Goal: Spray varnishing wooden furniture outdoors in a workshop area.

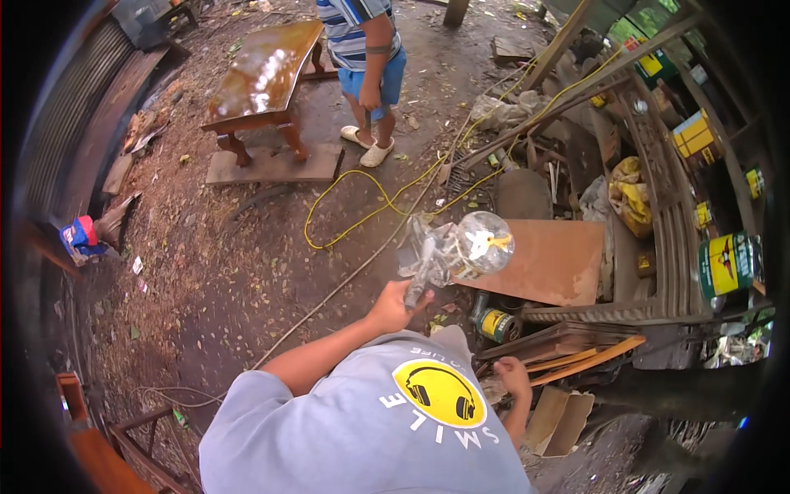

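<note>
My left hand (399,305) grips the grey handle of a spray gun (432,255), its body covered in crinkled clear and grey material. A round transparent cup (485,244) is at its top right, with something small and yellow showing in it. My right hand (512,379) hangs lower, at the right of my grey shirt, fingers curled; whatever they may hold is too hidden to make out. It is near orange-brown wooden strips (588,358) and an open cardboard box (555,420). A brown board (551,255) lies beyond the spray gun.
A person in a striped shirt (354,33) stands beside a glossy wooden table (259,62) on a plank. A yellow hose (337,173) snakes over the leaf-strewn dirt. Timber racks with several cans (724,263) and sacks crowd the right; corrugated metal (70,99) runs along the left.
</note>
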A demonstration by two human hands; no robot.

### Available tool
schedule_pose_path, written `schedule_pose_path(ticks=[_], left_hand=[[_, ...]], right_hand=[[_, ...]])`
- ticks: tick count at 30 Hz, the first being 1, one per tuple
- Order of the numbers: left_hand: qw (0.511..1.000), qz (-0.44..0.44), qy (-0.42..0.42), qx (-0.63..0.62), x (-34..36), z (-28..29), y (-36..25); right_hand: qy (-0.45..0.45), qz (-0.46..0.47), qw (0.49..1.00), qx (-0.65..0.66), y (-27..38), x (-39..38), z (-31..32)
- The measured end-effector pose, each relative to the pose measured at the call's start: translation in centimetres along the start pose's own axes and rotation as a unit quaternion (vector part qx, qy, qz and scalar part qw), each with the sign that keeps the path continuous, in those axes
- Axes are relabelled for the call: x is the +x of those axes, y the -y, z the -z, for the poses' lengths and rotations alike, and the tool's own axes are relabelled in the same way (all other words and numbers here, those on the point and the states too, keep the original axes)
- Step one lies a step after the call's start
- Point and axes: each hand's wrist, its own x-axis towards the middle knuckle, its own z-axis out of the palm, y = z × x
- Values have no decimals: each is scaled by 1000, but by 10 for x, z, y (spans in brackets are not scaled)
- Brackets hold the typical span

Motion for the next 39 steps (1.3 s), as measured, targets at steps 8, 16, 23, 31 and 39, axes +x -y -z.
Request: schedule_pose_path(ticks=[8, 16, 23, 31, 39], left_hand=[[975, 72, -177, -116, -6, -51, -1], [949, 119, -216, -194, 3, -117, -10], [926, 90, -267, -252, -2, -162, -2], [937, 61, -250, -235, -2, -202, -23], [891, 143, -350, -252, -36, -212, -25]], right_hand=[[-56, 89, 988, -115, 63, 69, 169], [-281, 352, 881, 143, 178, -88, 378], [-529, 320, 684, 387, 195, -72, 568], [-627, 146, 677, 357, 218, -58, 685], [-465, 316, 688, 459, 199, 34, 724]])
